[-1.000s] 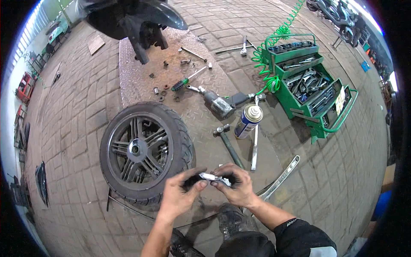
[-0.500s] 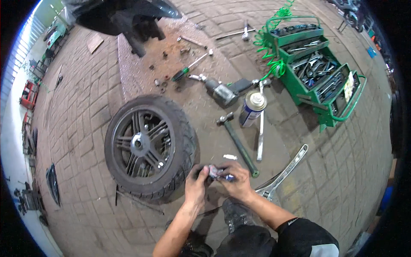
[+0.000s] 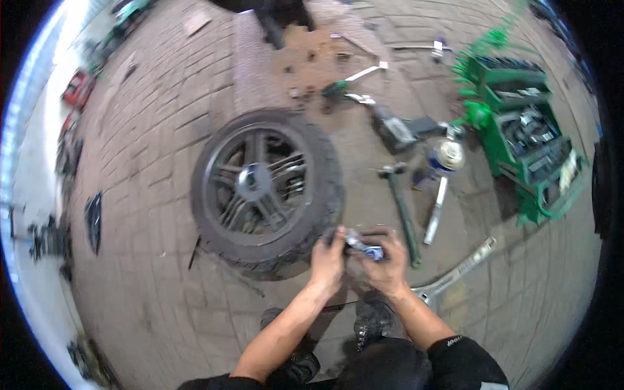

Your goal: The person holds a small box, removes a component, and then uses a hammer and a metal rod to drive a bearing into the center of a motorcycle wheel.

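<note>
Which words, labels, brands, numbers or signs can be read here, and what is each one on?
None can be read clearly enough to quote.
Right sleeve: small white lettering, too blurred.
Spray can: label too blurred.
Wrench: faint marks along the handle, too blurred.
Small blue-and-white held item: any print is too small and blurred.

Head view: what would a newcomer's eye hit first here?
Likely the big black-tyred wheel, lying flat left of centre with its spokes facing up. Next, the bright green toolbox, open on the right and full of tools. Then, below centre, the left hand and right hand, close together with a small white-and-blue item between them, too blurred to identify.
</note>
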{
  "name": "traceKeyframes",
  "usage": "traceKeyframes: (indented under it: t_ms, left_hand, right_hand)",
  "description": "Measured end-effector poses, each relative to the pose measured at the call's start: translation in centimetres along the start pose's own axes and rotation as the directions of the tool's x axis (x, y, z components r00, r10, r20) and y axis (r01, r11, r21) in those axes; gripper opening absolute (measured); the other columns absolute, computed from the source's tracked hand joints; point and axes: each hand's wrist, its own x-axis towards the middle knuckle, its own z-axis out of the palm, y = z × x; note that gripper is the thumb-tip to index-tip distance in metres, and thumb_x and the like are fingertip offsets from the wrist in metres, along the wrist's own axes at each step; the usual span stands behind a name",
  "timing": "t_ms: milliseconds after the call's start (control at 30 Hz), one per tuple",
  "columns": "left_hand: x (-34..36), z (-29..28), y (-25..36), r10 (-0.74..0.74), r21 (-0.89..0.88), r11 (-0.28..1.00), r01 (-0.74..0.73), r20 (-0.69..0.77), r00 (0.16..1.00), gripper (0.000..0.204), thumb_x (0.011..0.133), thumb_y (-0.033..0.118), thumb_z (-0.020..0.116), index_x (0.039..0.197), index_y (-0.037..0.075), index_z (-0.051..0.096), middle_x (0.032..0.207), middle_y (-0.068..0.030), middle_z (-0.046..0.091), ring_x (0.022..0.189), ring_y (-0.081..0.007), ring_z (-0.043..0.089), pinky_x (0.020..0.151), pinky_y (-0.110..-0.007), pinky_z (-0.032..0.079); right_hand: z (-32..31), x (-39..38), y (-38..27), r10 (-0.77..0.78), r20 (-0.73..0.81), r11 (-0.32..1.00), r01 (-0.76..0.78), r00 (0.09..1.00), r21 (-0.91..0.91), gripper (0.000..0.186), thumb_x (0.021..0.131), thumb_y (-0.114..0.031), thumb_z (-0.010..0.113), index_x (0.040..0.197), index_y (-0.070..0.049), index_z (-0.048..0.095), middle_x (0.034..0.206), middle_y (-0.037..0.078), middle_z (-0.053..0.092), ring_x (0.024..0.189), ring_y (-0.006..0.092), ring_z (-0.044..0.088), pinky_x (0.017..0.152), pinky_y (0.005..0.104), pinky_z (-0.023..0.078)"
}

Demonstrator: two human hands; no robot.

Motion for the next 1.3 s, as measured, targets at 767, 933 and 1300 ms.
traceKeyframes:
  t_ms: [767,933,1300]
  left_hand:
    - [0.2,-0.7,-2.9,-0.010,0.071,0.997,0.003,0.086,0.996,0.033,0.086,0.031,0.059,0.097,0.000,0.058,0.086,-0.0058,0.059,0.079,-0.0086,0.050,0.071,-0.025,0.043]
    - [-0.6,1.1,-5.1,0.010,-0.151,0.988,0.012,0.143,0.990,0.056,0.084,0.039,0.060,0.120,-0.002,0.046,0.106,-0.0084,0.057,0.093,-0.0123,0.052,0.083,-0.027,0.042]
    - [-1.0,1.2,-5.1,0.009,-0.198,0.980,-0.006,0.011,1.000,0.040,0.084,0.037,0.060,0.104,0.002,0.059,0.093,-0.0031,0.059,0.086,-0.0099,0.050,0.074,-0.026,0.041]
  right_hand:
    - [-0.4,-2.9,4.4,0.017,0.027,0.997,-0.015,0.999,-0.071,0.020,0.081,-0.014,0.060,0.090,0.003,0.055,0.088,0.013,0.056,0.082,0.0259,0.055,0.074,0.0364,0.044]
    - [-1.2,-3.6,6.8,0.016,-0.060,0.994,-0.022,0.998,-0.104,0.020,0.082,-0.014,0.059,0.093,0.002,0.057,0.088,0.011,0.058,0.081,0.0227,0.054,0.076,0.0332,0.043]
    - [-0.6,-3.6,7.8,0.039,0.060,0.994,-0.032,0.997,-0.109,0.025,0.080,-0.012,0.063,0.097,0.003,0.055,0.092,0.010,0.060,0.085,0.0223,0.055,0.077,0.0348,0.043]
